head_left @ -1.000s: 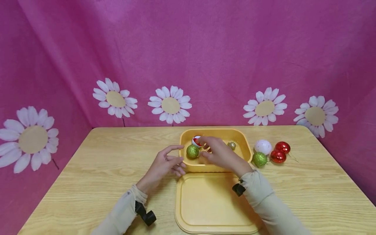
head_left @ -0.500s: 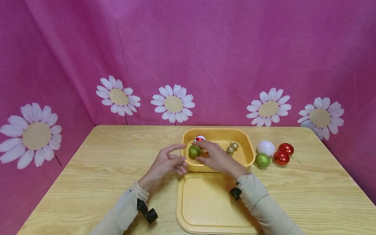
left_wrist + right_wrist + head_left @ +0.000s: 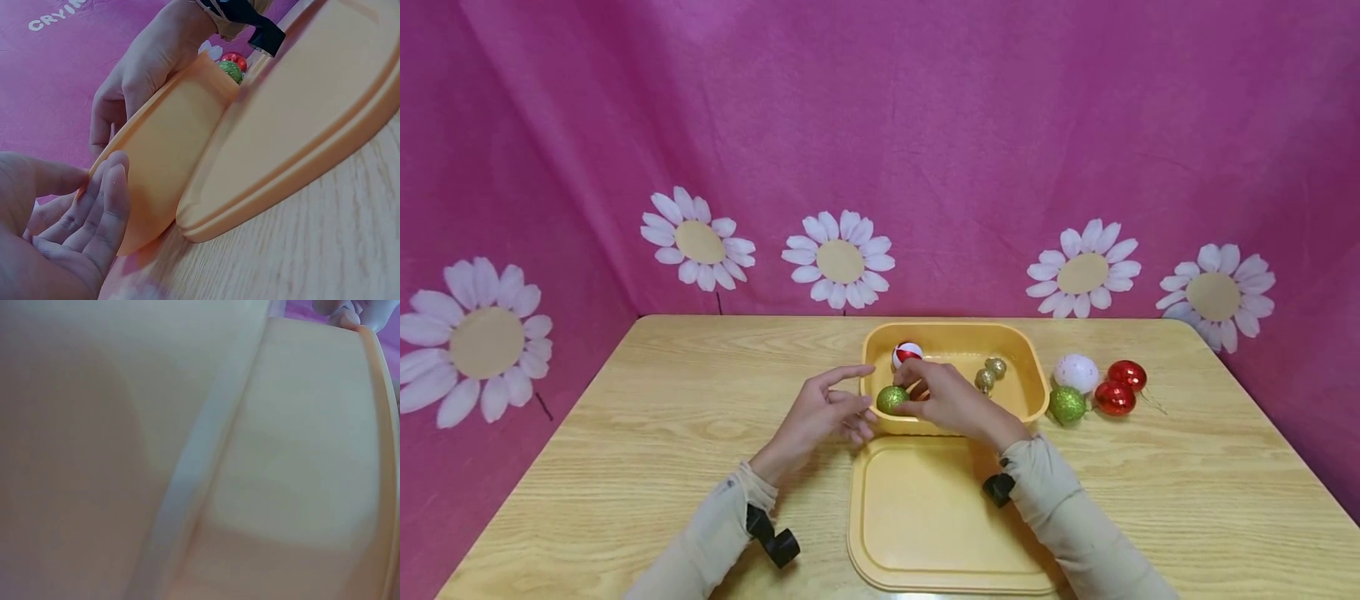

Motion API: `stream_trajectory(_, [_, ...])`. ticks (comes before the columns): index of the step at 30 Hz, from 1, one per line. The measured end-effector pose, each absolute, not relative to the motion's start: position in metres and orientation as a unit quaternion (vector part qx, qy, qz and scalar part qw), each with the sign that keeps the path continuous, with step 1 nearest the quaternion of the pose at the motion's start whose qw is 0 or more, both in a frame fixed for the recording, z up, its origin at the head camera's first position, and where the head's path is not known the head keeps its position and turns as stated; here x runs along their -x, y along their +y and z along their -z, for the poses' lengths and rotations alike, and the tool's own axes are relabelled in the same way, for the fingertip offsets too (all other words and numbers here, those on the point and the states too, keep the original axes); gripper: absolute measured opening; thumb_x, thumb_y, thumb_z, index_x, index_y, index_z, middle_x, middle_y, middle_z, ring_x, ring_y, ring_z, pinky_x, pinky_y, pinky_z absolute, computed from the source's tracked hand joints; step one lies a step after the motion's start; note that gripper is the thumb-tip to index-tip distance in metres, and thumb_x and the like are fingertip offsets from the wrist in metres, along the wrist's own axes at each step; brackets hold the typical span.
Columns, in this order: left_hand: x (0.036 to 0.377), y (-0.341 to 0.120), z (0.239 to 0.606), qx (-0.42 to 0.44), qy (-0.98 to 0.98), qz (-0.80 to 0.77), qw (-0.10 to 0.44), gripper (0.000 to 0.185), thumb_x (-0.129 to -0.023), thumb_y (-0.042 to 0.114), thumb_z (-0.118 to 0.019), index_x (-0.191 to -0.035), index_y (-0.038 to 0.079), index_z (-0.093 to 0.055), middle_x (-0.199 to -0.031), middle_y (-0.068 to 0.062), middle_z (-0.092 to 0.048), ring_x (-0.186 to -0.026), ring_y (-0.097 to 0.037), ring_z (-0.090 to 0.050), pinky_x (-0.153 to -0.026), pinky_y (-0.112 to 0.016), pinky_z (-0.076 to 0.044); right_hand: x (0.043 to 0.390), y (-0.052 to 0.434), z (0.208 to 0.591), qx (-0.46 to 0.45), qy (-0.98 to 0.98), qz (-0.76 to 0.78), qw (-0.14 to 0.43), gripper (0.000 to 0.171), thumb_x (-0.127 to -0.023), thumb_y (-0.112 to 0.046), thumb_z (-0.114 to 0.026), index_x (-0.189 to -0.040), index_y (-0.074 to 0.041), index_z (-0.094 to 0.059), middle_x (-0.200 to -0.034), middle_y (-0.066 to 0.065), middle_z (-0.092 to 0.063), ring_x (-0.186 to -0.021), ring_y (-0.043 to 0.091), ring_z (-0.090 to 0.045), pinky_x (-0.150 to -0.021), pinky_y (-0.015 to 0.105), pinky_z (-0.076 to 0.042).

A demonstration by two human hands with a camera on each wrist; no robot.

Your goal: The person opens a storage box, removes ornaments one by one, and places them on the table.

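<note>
Low in the frame's centre lies the yellow lid (image 3: 940,517), and just above it the left hand (image 3: 823,417) hovers with fingers loosely spread, empty, beside the yellow tub (image 3: 1033,392). Inside the tub's lower left corner the right hand (image 3: 951,398) pinches the green glitter ball (image 3: 891,398) at its fingertips. Further up sits a red-and-white ball (image 3: 907,353).

Left wrist view, upper left of frame: you can read white capitals "CRYIN" on pink backdrop (image 3: 44,56), tilted, cut off by top edge; rest of word out of frame. Head and right wrist views: no legible text, labels or numbers.
</note>
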State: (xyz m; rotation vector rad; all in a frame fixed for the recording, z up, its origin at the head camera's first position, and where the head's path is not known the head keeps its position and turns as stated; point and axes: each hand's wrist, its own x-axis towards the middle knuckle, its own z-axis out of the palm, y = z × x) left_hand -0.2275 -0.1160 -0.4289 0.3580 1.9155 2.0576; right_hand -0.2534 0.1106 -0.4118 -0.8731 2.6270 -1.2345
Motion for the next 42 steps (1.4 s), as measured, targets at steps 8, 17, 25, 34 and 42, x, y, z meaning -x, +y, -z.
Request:
stream_trajectory(8, [0.2274, -0.1158, 0.4305, -0.122, 0.657, -0.727, 0.155, 0.052, -0.098, 0.005, -0.062, -0.147, 0.005, -0.045, -0.085, -0.018, -0.073, -0.063, -0.018, -0.069, -0.057, -0.032, -0.060, 0.2547, 0.1126, 0.4136, 0.296, 0.870, 0.393, 0.030, 0.034, -0.089, -0.010, -0.075, -0.119, 0.002, -0.065, -0.111, 0.013, -0.070, -0.098, 0.025, -0.068, -0.085, 0.040, -0.057])
stream_trajectory(17, [0.2274, -0.1147, 0.4315, -0.115, 0.659, -0.726, 0.155, 0.053, -0.097, 0.008, -0.063, -0.147, 0.006, -0.046, -0.085, -0.017, -0.074, -0.064, -0.018, -0.070, -0.057, -0.032, -0.059, 0.2568, 0.1144, 0.4145, 0.298, 0.880, 0.370, 0.016, 0.035, -0.089, -0.010, -0.074, -0.121, 0.002, -0.067, -0.109, 0.011, -0.070, -0.086, 0.019, -0.066, -0.075, 0.027, -0.055])
stream_trajectory(25, [0.2271, -0.1138, 0.4314, -0.113, 0.661, -0.726, 0.152, 0.051, -0.098, 0.006, -0.062, -0.147, 0.006, -0.046, -0.089, -0.025, -0.072, -0.063, -0.018, -0.070, -0.057, -0.032, -0.060, 0.2563, 0.1143, 0.4139, 0.294, 0.882, 0.369, -0.001, 0.033, -0.089, -0.010, -0.074, -0.119, 0.001, -0.069, -0.099, 0.008, -0.070, -0.082, 0.017, -0.064, -0.072, 0.027, -0.054])
stream_trajectory(34, [0.2259, -0.1142, 0.4316, -0.118, 0.656, -0.730, 0.147, 0.053, -0.097, 0.006, -0.062, -0.147, 0.005, -0.045, -0.089, -0.025, -0.072, -0.063, -0.018, -0.069, -0.057, -0.031, -0.059, 0.2564, 0.1140, 0.4130, 0.291, 0.874, 0.389, -0.005, 0.032, -0.088, -0.008, -0.074, -0.119, 0.002, -0.068, -0.099, 0.009, -0.071, -0.086, 0.019, -0.066, -0.075, 0.028, -0.056])
stream_trajectory(42, [0.2258, -0.1152, 0.4322, -0.118, 0.655, -0.731, 0.150, 0.053, -0.098, 0.007, -0.062, -0.148, 0.005, -0.044, -0.085, -0.019, -0.073, -0.063, -0.018, -0.069, -0.058, -0.032, -0.060, 0.2559, 0.1125, 0.4119, 0.280, 0.871, 0.403, -0.008, 0.035, -0.089, -0.008, -0.074, -0.122, 0.003, -0.067, -0.105, 0.010, -0.071, -0.092, 0.020, -0.066, -0.078, 0.028, -0.057])
